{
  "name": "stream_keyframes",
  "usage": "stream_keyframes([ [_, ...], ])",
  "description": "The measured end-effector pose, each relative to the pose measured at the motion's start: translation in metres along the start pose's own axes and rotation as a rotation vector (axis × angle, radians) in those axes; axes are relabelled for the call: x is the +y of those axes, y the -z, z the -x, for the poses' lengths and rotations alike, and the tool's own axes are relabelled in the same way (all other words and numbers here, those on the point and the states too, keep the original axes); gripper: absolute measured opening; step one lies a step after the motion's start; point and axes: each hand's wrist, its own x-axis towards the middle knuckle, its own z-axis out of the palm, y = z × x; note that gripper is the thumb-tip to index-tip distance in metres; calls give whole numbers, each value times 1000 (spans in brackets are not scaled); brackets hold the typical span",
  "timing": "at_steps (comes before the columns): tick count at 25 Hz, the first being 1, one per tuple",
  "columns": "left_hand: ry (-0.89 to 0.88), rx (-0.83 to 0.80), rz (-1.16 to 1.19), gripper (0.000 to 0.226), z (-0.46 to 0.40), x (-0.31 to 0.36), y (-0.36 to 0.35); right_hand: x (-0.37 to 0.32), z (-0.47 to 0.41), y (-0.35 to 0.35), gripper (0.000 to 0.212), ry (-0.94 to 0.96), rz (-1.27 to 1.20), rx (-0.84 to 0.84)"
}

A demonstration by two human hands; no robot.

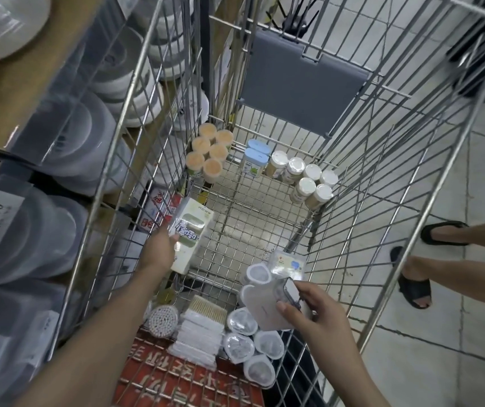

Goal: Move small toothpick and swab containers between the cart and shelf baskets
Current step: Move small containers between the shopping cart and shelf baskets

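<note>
Inside the wire cart (379, 160), my left hand (160, 248) grips a white and green pack (189, 230) near the cart's left wall. My right hand (313, 311) holds a small clear container (292, 292) above a white heart-shaped box (260, 304) at the near right. More heart-shaped clear boxes (250, 345) lie below it. Orange-topped toothpick tubes (209, 152) stand at the far left of the cart floor. White-capped jars (308, 180) cluster at the far right, with two blue-lidded containers (254, 158) between the groups.
A round swab tub (163, 320) and stacked swab packs (200, 333) sit at the cart's near end over a red sign (188, 377). A grey flap (303, 80) hangs at the far end. Shelves with clear plastic tubs (44, 230) run along the left. Another person's sandalled feet (429, 259) stand right.
</note>
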Motion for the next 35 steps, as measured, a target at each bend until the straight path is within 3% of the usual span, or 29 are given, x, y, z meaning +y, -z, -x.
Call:
stream_keyframes([
  [5,-27,98,-126,21,-2,1,-2,1,-1,-1,26,-12,-2,-6],
  [11,-138,193,-213,45,13,2,-13,5,-7,0,29,-37,-14,1],
  [17,-69,56,-222,107,8,3,-14,11,-12,0,28,-55,22,25],
  [23,-81,104,-183,105,8,4,-18,10,-13,1,28,-38,23,6],
  [28,-146,222,-442,96,14,4,-22,8,-23,1,27,-39,19,-11],
  [35,-200,159,-330,88,26,1,-16,-2,-51,1,26,-37,3,0],
])
